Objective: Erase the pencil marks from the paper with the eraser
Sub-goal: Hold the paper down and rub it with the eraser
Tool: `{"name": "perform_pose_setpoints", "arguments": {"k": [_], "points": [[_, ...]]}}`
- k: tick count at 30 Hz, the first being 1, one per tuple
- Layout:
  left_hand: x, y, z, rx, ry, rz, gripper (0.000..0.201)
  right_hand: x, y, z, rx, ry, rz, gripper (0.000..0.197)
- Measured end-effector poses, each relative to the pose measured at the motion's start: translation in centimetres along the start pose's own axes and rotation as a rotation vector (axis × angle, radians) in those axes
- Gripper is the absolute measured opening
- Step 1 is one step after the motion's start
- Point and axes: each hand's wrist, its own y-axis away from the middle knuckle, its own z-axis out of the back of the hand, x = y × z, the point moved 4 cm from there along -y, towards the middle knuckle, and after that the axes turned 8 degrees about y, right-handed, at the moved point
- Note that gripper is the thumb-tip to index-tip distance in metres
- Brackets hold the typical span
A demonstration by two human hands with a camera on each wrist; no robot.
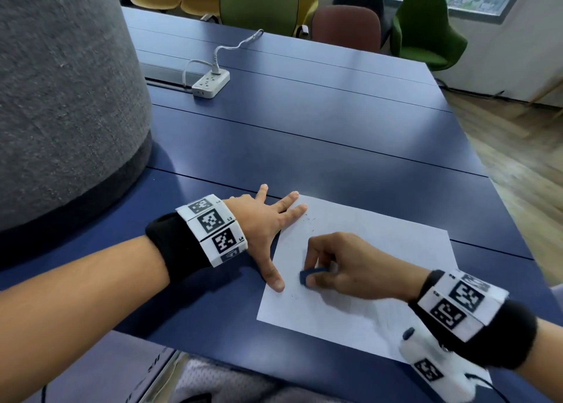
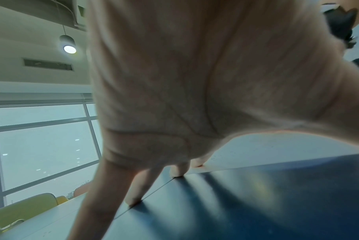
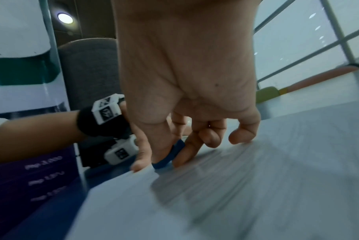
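Low in the head view, a white sheet of paper (image 1: pixel 365 268) lies skewed on the dark blue table (image 1: pixel 304 134), its near corner toward the bottom right of the frame. The right hand (image 1: pixel 344 265) has its fingers curled over the sheet and pinches a small blue eraser (image 1: pixel 310 274) between thumb and fingertips; in the right-wrist view the eraser (image 3: pixel 170 155) shows as a blue wedge touching the paper (image 3: pixel 236 186), which is streaked with blur. The left hand (image 1: pixel 262 219) lies spread flat — two fingertips on the sheet's far left corner, the thumb tip pressed on its left edge, the other fingers on bare table. The left-wrist view confirms straight fingers (image 2: pixel 137 186) planted on the blue surface, with the paper's edge (image 2: pixel 277 146) beside them. A few faint dark specks dot the sheet near both the fingertips and the thumb; whether pencil marks remain under the right hand cannot be told.

Filling the upper left of the head view is a large grey felt-covered round form (image 1: pixel 61 98), standing close beside the left forearm. Above centre, a white power strip (image 1: pixel 210 82) rests on the table with a cable plugged in. Along the top edge stand chairs — yellow, green (image 1: pixel 259 3), brown and dark.
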Motion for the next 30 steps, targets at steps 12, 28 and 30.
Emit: {"name": "perform_pose_setpoints", "arguments": {"k": [12, 28, 30], "points": [[-0.2, 0.2, 0.2, 0.003, -0.008, -0.004, 0.150, -1.0, 1.0, 0.4, -0.115, -0.029, -0.063, 0.011], [-0.5, 0.6, 0.4, 0.008, -0.022, 0.009, 0.149, -0.3, 2.9, -0.8, 0.019, -0.071, 0.003, 0.014], [-0.5, 0.5, 0.4, 0.009, -0.026, 0.006, 0.148, -0.8, 2.3, -0.3, -0.068, -0.091, -0.030, 0.014]]}}
